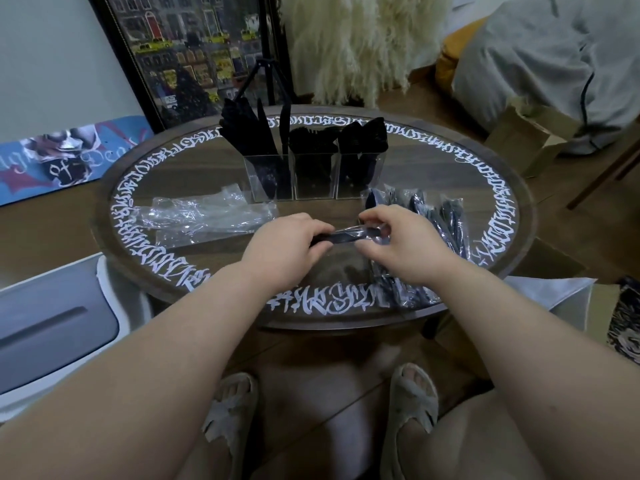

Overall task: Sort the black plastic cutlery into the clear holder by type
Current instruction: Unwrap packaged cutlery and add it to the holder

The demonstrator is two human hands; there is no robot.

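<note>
A: Holding what, those two?
B: The left hand point(287, 244) and right hand point(401, 242) each curl their grip on one end of a wrapped black piece point(346, 235), just above the table point(433, 161).
A: Around the grip?
B: Right of it, wrapped cutlery point(446, 220); left of it, empty wrappers point(204, 216).
A: Beyond?
B: The clear holder point(311, 178), three compartments stocked with black cutlery.
</note>
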